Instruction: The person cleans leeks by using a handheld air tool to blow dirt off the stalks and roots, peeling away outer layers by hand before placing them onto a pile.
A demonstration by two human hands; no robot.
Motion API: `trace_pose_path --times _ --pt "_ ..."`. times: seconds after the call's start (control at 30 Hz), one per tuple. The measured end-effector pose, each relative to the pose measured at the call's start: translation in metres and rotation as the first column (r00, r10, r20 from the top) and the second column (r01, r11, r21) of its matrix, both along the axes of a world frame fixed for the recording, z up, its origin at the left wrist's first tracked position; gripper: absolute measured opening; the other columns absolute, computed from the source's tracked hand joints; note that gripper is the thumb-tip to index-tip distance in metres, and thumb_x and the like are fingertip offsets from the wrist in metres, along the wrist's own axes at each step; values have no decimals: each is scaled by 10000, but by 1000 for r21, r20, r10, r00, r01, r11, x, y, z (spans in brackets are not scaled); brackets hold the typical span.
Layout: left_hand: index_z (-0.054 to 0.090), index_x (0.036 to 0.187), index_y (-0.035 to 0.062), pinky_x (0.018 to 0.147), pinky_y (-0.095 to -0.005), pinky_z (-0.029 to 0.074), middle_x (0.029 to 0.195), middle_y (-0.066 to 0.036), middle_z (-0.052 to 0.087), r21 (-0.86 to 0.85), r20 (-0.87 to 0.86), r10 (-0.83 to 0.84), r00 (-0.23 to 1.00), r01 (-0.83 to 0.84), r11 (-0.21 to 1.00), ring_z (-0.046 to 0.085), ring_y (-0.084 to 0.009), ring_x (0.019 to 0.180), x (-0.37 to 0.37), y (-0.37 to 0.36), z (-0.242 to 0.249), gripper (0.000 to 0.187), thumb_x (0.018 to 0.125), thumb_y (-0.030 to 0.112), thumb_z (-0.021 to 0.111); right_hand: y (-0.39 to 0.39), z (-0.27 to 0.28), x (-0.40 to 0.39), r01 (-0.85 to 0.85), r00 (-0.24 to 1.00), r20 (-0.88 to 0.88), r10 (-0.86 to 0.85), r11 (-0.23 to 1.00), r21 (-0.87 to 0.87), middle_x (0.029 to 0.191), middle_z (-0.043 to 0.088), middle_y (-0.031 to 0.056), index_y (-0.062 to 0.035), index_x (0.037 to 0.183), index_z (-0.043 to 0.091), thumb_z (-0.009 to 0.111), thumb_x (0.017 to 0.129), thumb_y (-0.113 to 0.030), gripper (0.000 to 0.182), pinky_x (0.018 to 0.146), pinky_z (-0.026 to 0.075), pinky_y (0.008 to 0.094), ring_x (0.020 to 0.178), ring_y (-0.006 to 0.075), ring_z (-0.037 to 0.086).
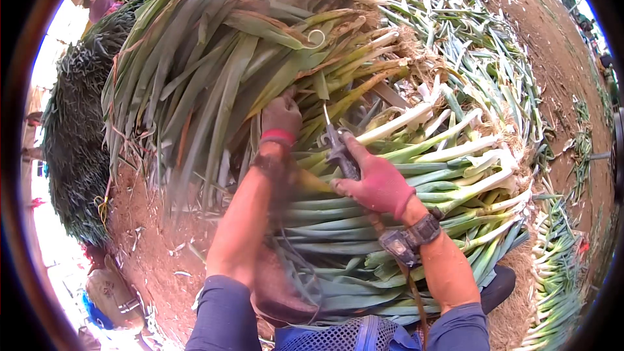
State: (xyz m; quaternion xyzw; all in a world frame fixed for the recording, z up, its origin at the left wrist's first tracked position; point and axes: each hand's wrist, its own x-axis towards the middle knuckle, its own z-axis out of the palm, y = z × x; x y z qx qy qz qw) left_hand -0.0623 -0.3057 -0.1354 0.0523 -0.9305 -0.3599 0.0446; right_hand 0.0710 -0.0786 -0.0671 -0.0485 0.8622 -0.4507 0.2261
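Note:
My left hand [281,117], in a dusty pinkish glove, is closed around green leek leaves [260,101] at the edge of the big heap. My right hand [385,183], in a red glove, grips the dark grey handle of what looks like an air blow gun [339,149]. Its thin metal tip points up toward the leaves beside my left hand. Below both hands, a layer of leeks [448,188] lies with white stems and roots to the right. Some leaves left of my left hand are smeared by motion.
A tall heap of untrimmed leeks [195,58] rises ahead. Another dark green stack [81,117] stands at far left. More leeks [552,279] lie in a row at right. Leaf scraps litter the brown soil [520,19]. A person [114,292] is at lower left.

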Motion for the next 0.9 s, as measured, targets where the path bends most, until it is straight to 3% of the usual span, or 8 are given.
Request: trace_pose_path --times 0.2,0.33,0.4,0.47,0.7,0.8,0.83,0.9 --pt "737 1306 72 996 -415 531 1192 -264 726 10 59 21 998 -22 1000 713 -395 1135 -2 1 15 364 990 177 592 -17 3 -16 -12 996 87 9 999 41 1118 724 314 -70 1663 270 765 842 -462 1036 961 543 497 1059 476 708" --pt "730 1310 64 1046 -431 512 1238 -263 713 74 -15 -46 999 47 996 686 -408 1182 -2 -1 1 371 985 193 607 -13 -4 -37 122 984 114 -138 983 138 1136 726 312 -75 1669 262 761 845 -462 1038 971 547 484 1066 461 716" --pt "703 1344 36 1051 -394 512 1276 -255 708 79 13 -73 997 72 994 693 -366 1207 -3 -1 -2 401 985 192 613 -9 -18 -42 186 982 -48 -180 969 164 1174 724 309 -73 1671 258 763 844 -460 1043 981 546 481 1079 461 714" --pt "676 1378 8 1056 -358 513 1314 -246 703 89 48 -96 994 91 992 701 -324 1233 2 -1 -3 437 986 192 619 2 -26 -52 189 982 -19 -189 959 209 1208 722 299 -66 1671 258 761 847 -466 1045 992 545 474 1101 452 713" --pt "707 1330 70 1092 -458 496 1273 -236 710 -85 137 -281 950 294 952 661 -396 1223 7 9 -19 407 963 230 633 49 -17 -63 414 910 -133 -393 868 274 1191 736 281 -13 1644 303 769 875 -429 990 980 550 460 1090 437 720" --pt "722 1307 78 1064 -466 516 1244 -229 721 -206 155 -326 933 353 913 674 -401 1174 9 12 -32 421 931 254 654 60 -16 -38 221 975 -45 -218 974 59 1163 741 281 7 1634 315 784 873 -438 999 961 555 435 1079 415 728" --pt "731 1293 78 1031 -468 537 1203 -232 736 -282 131 -331 935 355 891 698 -413 1108 11 14 -33 438 906 273 667 46 -10 -23 182 974 -132 -186 982 -41 1154 734 281 20 1625 327 783 878 -449 993 939 555 415 1059 379 738" --pt "730 1299 80 1041 -468 531 1221 -232 729 -288 141 -327 934 355 889 690 -416 1122 12 15 -34 451 899 280 672 36 11 6 39 997 62 -39 999 2 1168 710 298 51 1618 320 780 875 -458 1011 941 548 396 1053 363 737"
